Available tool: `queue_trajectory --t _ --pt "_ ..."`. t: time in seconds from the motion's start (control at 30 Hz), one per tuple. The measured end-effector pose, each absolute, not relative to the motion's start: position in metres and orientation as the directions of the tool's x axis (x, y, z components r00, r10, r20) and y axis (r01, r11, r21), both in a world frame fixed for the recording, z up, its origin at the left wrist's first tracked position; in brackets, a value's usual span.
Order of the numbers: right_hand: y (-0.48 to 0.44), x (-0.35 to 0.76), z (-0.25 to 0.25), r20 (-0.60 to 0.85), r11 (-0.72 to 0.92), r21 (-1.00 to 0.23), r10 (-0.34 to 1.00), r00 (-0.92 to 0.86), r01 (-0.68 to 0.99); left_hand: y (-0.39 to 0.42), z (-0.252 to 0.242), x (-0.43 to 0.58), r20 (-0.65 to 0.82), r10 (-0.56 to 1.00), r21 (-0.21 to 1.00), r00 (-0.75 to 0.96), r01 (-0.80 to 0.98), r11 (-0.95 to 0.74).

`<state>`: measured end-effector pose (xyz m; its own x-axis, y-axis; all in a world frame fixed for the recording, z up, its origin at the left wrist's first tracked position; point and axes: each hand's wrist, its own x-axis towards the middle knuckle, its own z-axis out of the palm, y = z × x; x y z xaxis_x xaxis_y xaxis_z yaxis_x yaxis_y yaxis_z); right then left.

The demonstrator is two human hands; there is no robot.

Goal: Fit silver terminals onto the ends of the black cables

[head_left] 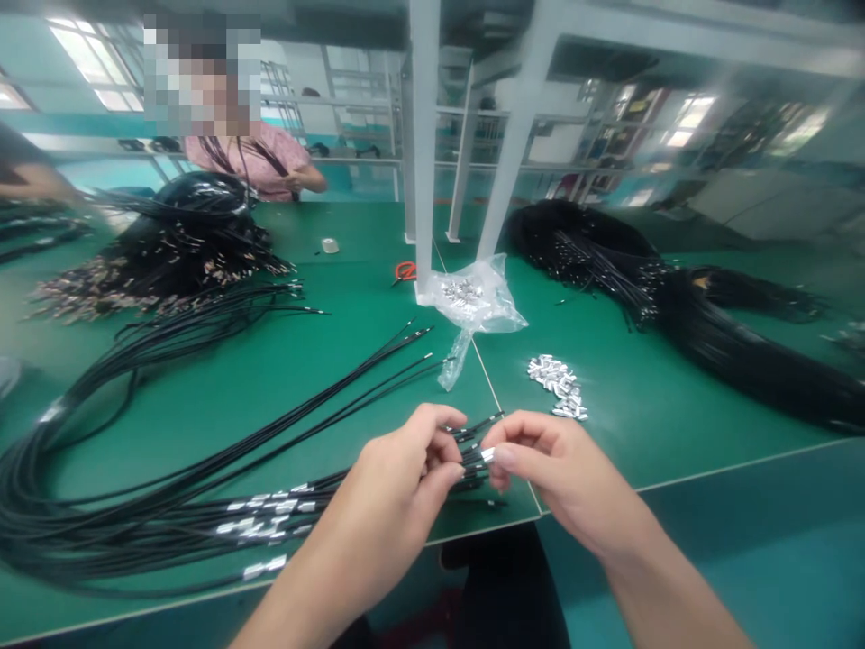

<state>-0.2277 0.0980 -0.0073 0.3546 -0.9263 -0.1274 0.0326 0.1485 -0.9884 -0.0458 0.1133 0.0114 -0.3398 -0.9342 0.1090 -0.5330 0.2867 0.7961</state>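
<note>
Near edge of green table (324,361): left hand (405,473) clenches black cable ends (478,429); right hand (550,469) pinches 1 metal ferrule (487,454) at a tip. Judgement: isolate 1 end, align squarely, seat fully.

Both bare forearms (324,577) reach in from below. The left hand (405,464) curls, fingers pinched closed; the right hand (547,460) faces it, thumb and forefinger pressed together.
</note>
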Motion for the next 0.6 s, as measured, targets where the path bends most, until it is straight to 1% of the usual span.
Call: queue_trajectory --t 0.13,0.3,0.37,0.4,0.47,0.5,0.53,0.6 --pt "0.100 -0.218 -0.005 -0.111 0.106 -0.994 -0.943 0.315 -0.034 0.112 0.011 -0.046 0.132 -0.936 0.792 -0.326 -0.534 0.297" --pt "0.105 -0.214 -0.011 -0.114 0.147 -0.985 -0.949 0.293 0.093 0.112 0.012 -0.048 0.064 -0.948 0.815 -0.312 -0.531 0.230" --pt "0.106 -0.216 -0.009 -0.074 0.099 -0.991 -0.963 0.259 0.087 0.109 0.014 -0.051 0.034 -0.945 0.826 -0.325 -0.523 0.210" --pt "0.106 -0.217 -0.008 -0.040 0.052 -0.998 -0.972 0.231 0.045 0.107 0.014 -0.051 0.030 -0.943 0.819 -0.331 -0.533 0.213" --pt "0.107 -0.218 -0.006 0.029 -0.045 -0.995 -0.985 0.173 -0.089 0.105 0.015 -0.046 0.035 -0.939 0.763 -0.343 -0.598 0.247" --pt "0.108 -0.217 -0.005 0.061 -0.084 -0.985 -0.987 0.150 -0.152 0.105 0.014 -0.040 0.033 -0.935 0.710 -0.352 -0.651 0.270" --pt "0.109 -0.216 -0.005 0.087 -0.113 -0.974 -0.987 0.134 -0.197 0.106 0.013 -0.033 0.020 -0.931 0.642 -0.364 -0.710 0.292" --pt "0.110 -0.212 -0.003 0.118 -0.145 -0.961 -0.985 0.124 -0.236 0.107 0.010 -0.017 0.001 -0.925 0.485 -0.379 -0.809 0.332"
